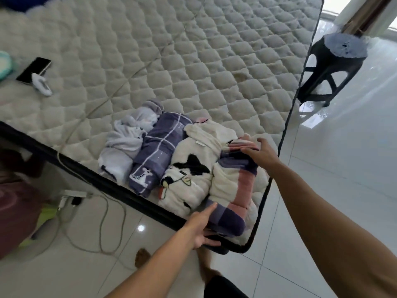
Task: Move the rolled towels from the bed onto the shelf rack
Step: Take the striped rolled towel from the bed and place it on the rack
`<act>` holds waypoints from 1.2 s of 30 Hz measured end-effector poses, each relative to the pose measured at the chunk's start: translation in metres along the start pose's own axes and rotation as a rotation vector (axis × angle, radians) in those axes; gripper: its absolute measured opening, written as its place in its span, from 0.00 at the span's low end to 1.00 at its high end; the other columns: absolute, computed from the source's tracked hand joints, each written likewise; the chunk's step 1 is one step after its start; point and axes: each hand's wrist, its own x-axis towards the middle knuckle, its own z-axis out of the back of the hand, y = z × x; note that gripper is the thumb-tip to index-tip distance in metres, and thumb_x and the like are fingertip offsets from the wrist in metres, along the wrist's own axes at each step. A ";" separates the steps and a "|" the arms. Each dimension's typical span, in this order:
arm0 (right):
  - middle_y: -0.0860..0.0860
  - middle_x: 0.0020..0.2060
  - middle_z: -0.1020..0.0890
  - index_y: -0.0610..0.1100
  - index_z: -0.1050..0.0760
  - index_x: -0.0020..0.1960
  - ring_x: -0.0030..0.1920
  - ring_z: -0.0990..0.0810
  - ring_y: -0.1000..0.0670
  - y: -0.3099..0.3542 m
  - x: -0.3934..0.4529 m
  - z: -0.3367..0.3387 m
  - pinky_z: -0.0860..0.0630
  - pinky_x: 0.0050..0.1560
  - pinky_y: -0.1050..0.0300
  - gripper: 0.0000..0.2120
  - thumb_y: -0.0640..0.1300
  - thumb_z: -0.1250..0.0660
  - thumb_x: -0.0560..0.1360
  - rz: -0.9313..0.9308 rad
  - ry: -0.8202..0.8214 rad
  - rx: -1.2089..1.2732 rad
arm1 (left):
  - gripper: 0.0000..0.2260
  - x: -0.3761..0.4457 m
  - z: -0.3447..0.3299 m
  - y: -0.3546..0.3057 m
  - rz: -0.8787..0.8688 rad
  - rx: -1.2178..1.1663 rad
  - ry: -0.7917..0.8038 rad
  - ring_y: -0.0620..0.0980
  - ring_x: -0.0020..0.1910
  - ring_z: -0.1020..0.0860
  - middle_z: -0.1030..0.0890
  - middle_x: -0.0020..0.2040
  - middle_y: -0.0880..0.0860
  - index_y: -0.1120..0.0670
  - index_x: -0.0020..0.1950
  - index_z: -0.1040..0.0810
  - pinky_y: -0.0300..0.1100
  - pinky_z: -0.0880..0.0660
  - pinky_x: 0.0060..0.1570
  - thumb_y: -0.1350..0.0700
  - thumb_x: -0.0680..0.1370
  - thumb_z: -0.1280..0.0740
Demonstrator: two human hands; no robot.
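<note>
Several rolled towels lie side by side at the near corner of the quilted white bed (pixel 171 61). From left to right they are a pale grey roll (pixel 124 145), a purple checked roll (pixel 154 151), a white roll with black patches (pixel 189 175) and a white, pink and purple checked roll (pixel 232 186). My left hand (pixel 202 227) presses against the near end of that last roll, fingers spread. My right hand (pixel 257 151) rests on its far end, fingers spread over the fabric. The roll lies on the mattress. No shelf rack is in view.
A dark plastic stool (pixel 335 61) stands on the glossy tiled floor right of the bed. A phone (pixel 34 69) and a white object (pixel 41 83) lie on the mattress at far left. A power strip with cables (pixel 73 198) lies on the floor beside the bed's near edge.
</note>
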 end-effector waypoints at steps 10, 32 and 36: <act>0.47 0.40 0.19 0.41 0.22 0.48 0.47 0.21 0.44 -0.027 0.016 -0.010 0.24 0.45 0.53 0.08 0.44 0.33 0.72 -0.037 -0.021 -0.003 | 0.28 0.006 -0.014 0.004 0.016 -0.046 -0.087 0.66 0.64 0.28 0.29 0.64 0.59 0.55 0.71 0.34 0.63 0.25 0.51 0.50 0.74 0.29; 0.45 0.44 0.16 0.52 0.22 0.35 0.47 0.17 0.48 0.147 -0.243 -0.073 0.21 0.51 0.51 0.03 0.44 0.31 0.63 0.619 0.305 0.611 | 0.14 -0.158 0.104 0.098 -0.523 -0.646 -0.218 0.56 0.44 0.22 0.20 0.46 0.57 0.56 0.50 0.22 0.47 0.22 0.42 0.45 0.76 0.32; 0.42 0.45 0.16 0.48 0.20 0.39 0.49 0.17 0.45 0.150 -0.344 -0.134 0.20 0.54 0.47 0.06 0.46 0.29 0.62 0.758 0.580 0.549 | 0.13 -0.221 0.150 0.194 -0.648 -0.846 -0.373 0.57 0.46 0.22 0.21 0.49 0.57 0.55 0.50 0.22 0.49 0.22 0.45 0.46 0.76 0.32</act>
